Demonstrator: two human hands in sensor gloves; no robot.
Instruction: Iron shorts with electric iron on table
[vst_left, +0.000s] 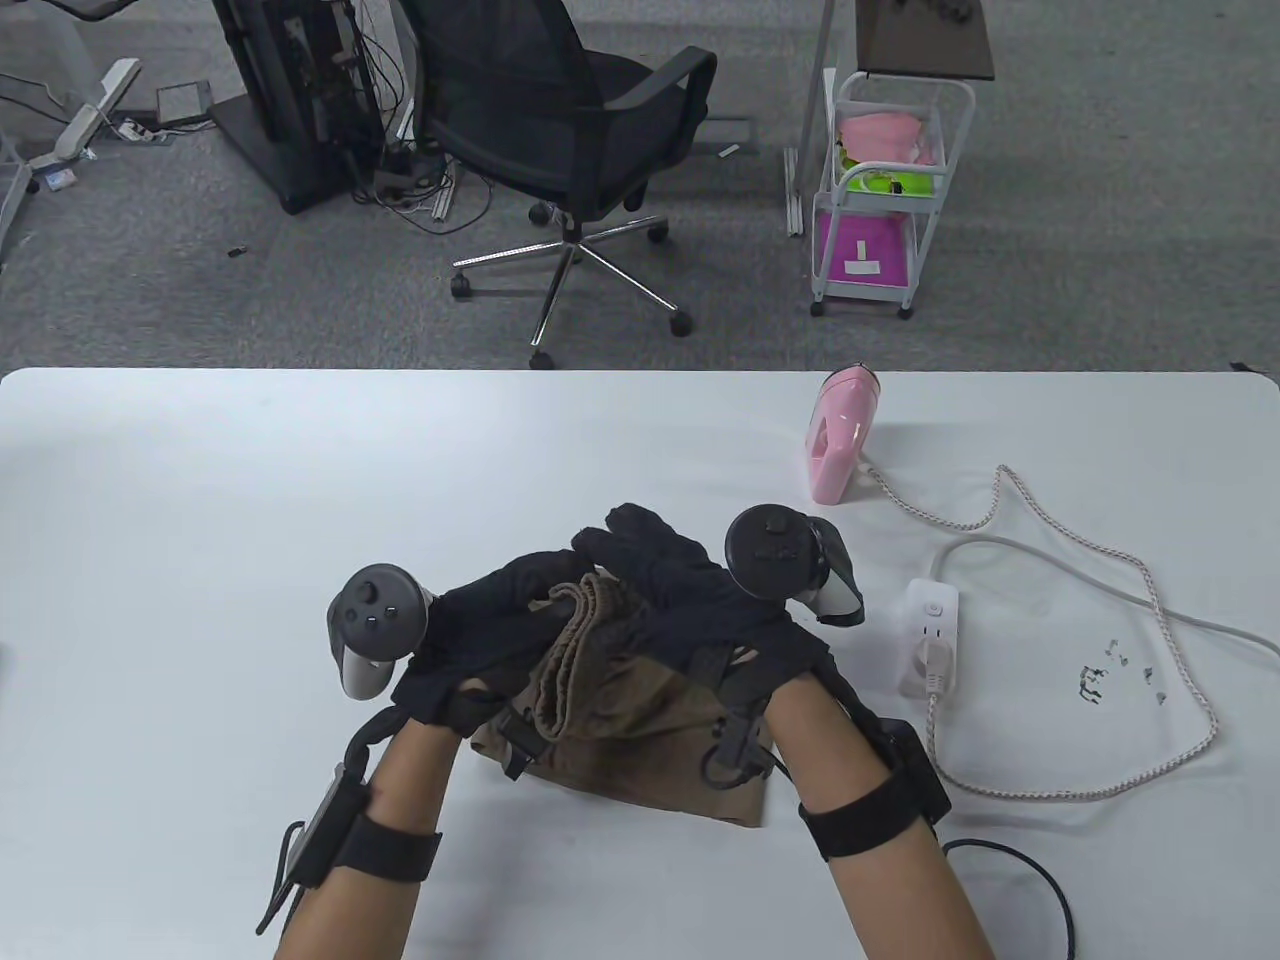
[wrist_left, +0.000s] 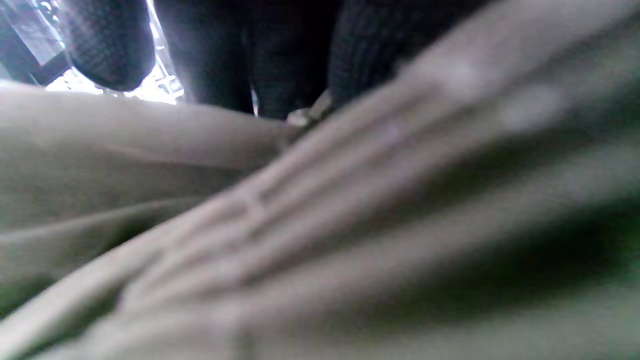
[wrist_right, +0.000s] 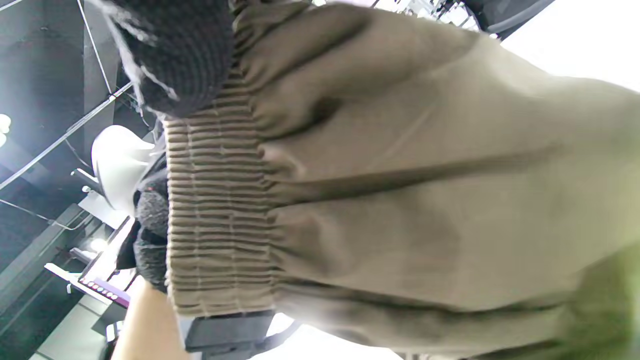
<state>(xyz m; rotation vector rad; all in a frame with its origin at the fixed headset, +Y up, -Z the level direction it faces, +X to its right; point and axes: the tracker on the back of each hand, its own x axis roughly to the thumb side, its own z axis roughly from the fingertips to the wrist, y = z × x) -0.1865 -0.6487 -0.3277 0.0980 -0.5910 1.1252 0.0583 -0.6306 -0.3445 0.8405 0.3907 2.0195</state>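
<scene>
You've got both hands (vst_left: 600, 620) gripping the bunched shorts (vst_left: 640, 730); iron (vst_left: 843, 432) sits untouched beyond them, nothing pressed yet.

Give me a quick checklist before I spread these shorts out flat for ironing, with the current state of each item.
1. Both hands hold the shorts: ok, left hand and right hand grip the bunched waistband.
2. Shorts flat: not ok, still crumpled.
3. Iron clear of the fabric: ok, upright at the table's far right.
4. Cord away from the shorts: ok, lies right of them.
5. Plug in power strip: ok.
6. Iron hot: cannot tell.
</scene>
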